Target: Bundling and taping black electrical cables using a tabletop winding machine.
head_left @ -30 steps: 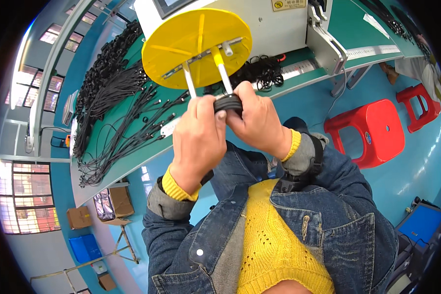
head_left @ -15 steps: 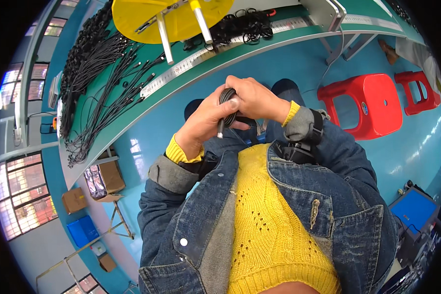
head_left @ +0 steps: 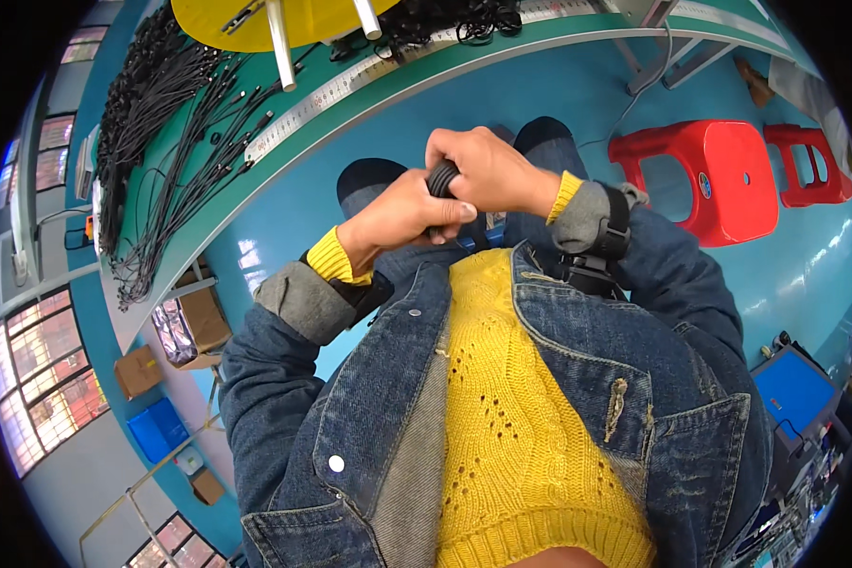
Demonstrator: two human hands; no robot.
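coil: one, black cable; in front of the bench, off its near edge, above the person's lap. held by both hands.

left hand: closed round the coil's lower part, thumb laid out flat toward the other hand.
right hand: fingers curled tight over the coil's upper part, touching the left or nearly so.

change, one second: coil was up at the posts of the yellow disc, over the bench; now well apart from them, drawn in toward the body. posts now bare at their visible lower ends. half a second ago a pale-tipped cable end stuck out below the grip; none shows now. judged meaning: coil is free of the disc and probably keeps its shape by grip alone.

also on the bench: ruler, along the near edge; loose cables, left part; black loops, behind the ruler.

hidden: most of the coil, under fingers; both cable ends; whether anything binds it, cannot tell.
cut off: disc and bench top, by the upper edge.
hard to make out: single strands among the black loops.
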